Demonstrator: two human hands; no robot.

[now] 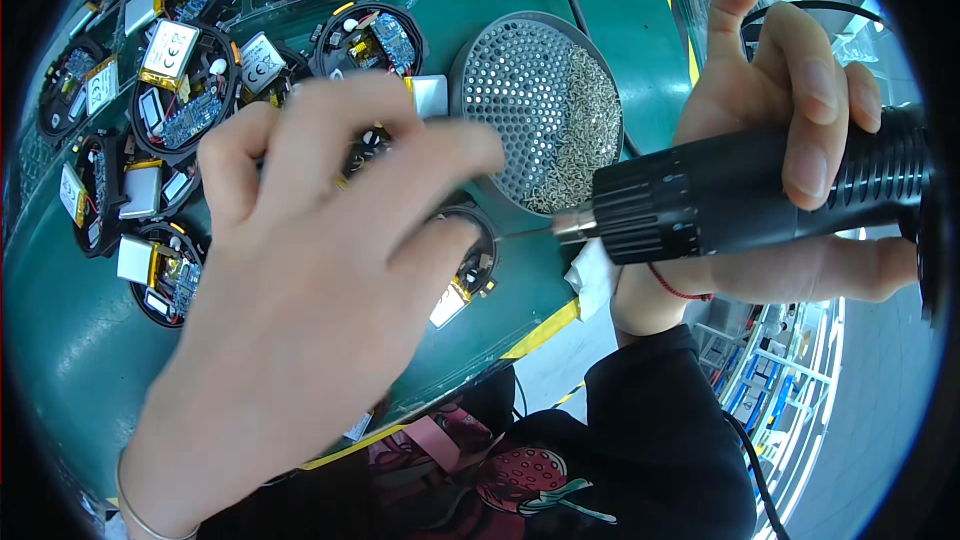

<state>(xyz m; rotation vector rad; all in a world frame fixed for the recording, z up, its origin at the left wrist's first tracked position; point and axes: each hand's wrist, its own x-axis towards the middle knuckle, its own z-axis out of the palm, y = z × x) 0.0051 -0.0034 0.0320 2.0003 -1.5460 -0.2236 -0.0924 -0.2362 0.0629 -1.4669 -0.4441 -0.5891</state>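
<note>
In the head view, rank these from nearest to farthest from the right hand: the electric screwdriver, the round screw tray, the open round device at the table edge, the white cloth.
1. Electric screwdriver: gripped in the right hand.
2. White cloth: just beneath the wrist, at the table edge.
3. Round screw tray: to its left.
4. Open round device: lower left, at the driver's tip, partly behind the left hand.

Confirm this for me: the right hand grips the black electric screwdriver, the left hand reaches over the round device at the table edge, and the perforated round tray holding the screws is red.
Not quite. The head view shows the perforated round tray is grey metal, not red. The rest stands: the right hand grips the black electric screwdriver, the left hand reaches over the round device at the table edge, and the screws lie in that tray.
</note>
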